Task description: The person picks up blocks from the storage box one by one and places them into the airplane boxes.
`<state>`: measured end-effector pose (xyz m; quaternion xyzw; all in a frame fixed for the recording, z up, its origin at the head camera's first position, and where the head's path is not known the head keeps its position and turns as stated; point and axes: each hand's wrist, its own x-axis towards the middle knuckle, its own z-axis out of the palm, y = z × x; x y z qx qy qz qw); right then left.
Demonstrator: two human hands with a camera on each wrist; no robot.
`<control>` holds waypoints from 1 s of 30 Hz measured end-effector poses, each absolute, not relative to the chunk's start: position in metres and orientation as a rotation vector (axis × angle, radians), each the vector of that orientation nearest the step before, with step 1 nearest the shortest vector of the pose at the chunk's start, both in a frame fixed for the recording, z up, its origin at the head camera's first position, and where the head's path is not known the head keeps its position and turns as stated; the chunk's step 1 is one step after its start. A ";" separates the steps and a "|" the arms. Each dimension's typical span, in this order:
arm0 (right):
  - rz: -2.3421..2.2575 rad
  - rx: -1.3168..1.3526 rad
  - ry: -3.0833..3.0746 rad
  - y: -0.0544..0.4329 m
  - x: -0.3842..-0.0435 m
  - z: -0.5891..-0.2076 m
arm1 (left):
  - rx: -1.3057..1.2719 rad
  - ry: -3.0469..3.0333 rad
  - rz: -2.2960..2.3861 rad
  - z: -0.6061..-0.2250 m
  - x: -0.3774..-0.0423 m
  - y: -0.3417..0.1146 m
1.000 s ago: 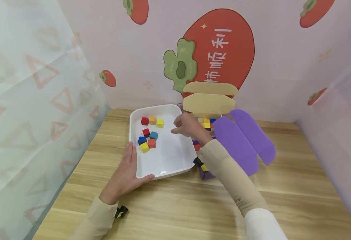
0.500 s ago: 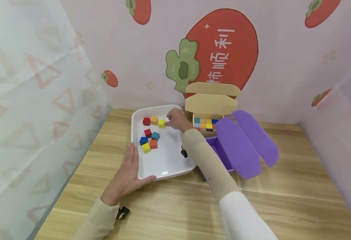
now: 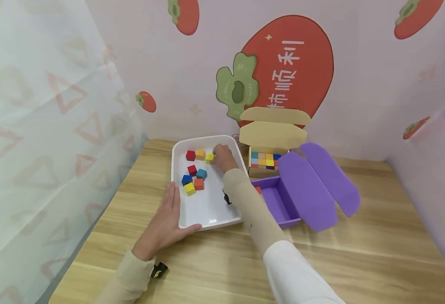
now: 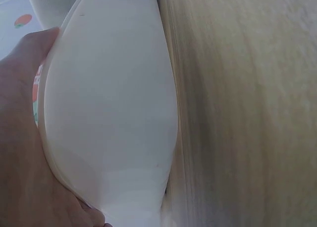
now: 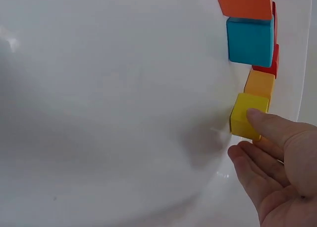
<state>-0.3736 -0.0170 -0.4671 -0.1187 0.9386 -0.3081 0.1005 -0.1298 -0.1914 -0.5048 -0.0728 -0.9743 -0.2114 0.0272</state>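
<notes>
A white tray [image 3: 207, 211] holds several coloured cubes. My left hand [image 3: 161, 223] rests against its near left corner, fingers straight along the left side and thumb along the front rim. Inside the tray, my right hand [image 3: 224, 158] pinches a yellow cube [image 3: 209, 158] at the right end of a short row. In the right wrist view, the thumb lies on this yellow cube [image 5: 242, 115], with a finger partly hidden behind it. Beside it are an orange cube [image 3: 200, 155] and a red cube [image 3: 190, 156]. Nearer sit teal [image 3: 201, 174], blue [image 3: 187, 180] and another yellow cube [image 3: 189, 188].
Right of the tray stands an opened purple box [image 3: 277, 202], its lid [image 3: 309, 190] folded out to the right; an orange-red block shows inside. Behind it, a beige box [image 3: 273, 127] with a raised lid holds rows of coloured cubes [image 3: 264, 160]. A patterned backdrop closes the rear.
My right hand has moved left from the tray's right side to the yellow cube and now pinches it. The purple box has come into fuller view. My left hand stays on the tray.
</notes>
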 end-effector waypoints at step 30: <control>-1.084 -0.466 2.947 0.115 -0.268 -0.386 | -0.232 -3.016 -0.705 -0.503 -0.131 -0.190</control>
